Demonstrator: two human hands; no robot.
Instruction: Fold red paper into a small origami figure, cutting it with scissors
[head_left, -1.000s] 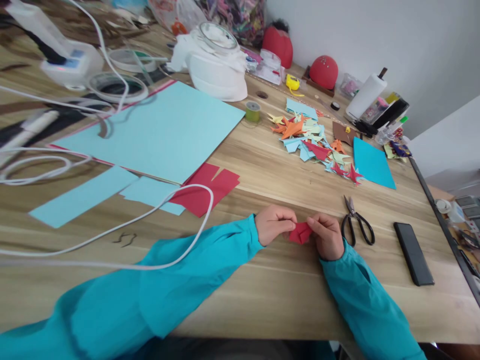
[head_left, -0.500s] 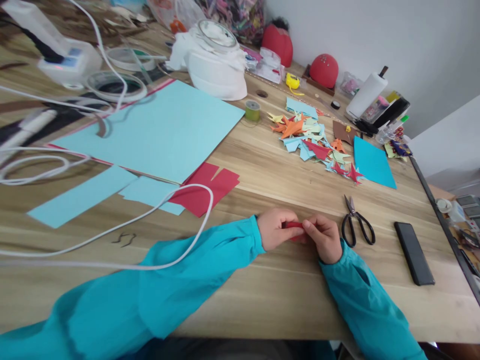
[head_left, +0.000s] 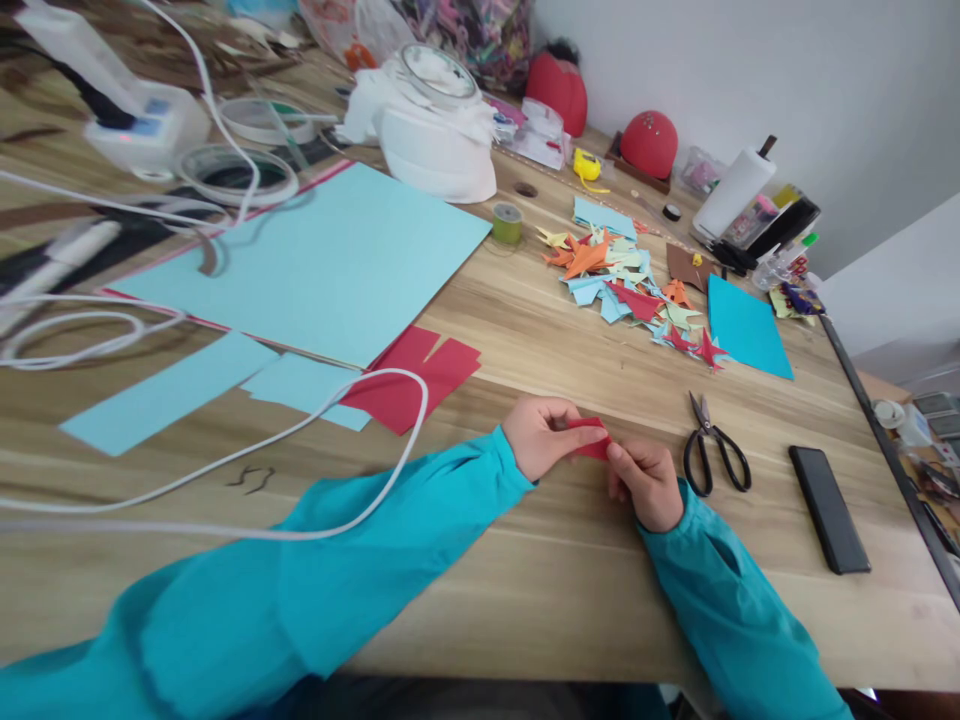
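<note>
A small folded red paper piece (head_left: pixel 590 441) is held between both hands just above the wooden table (head_left: pixel 570 600). My left hand (head_left: pixel 541 435) pinches its left side with fingers curled. On the right, my right hand (head_left: pixel 649 484) grips the other end between thumb and fingers. Both arms wear teal sleeves. Black scissors (head_left: pixel 712 452) lie just right of my right hand.
A black phone (head_left: pixel 829 506) lies right of the scissors. A pile of folded coloured paper shapes (head_left: pixel 626 285) sits behind, beside a blue sheet (head_left: pixel 746 325). A large light-blue sheet (head_left: pixel 322 260), red paper (head_left: pixel 416 375), white cables (head_left: pixel 225 460), a green thread spool (head_left: pixel 507 222) and a white container (head_left: pixel 431 125) lie left.
The red paper was spread flat between my hands a second ago; it has since been folded narrower and is now lifted slightly, with my hands a bit further apart.
</note>
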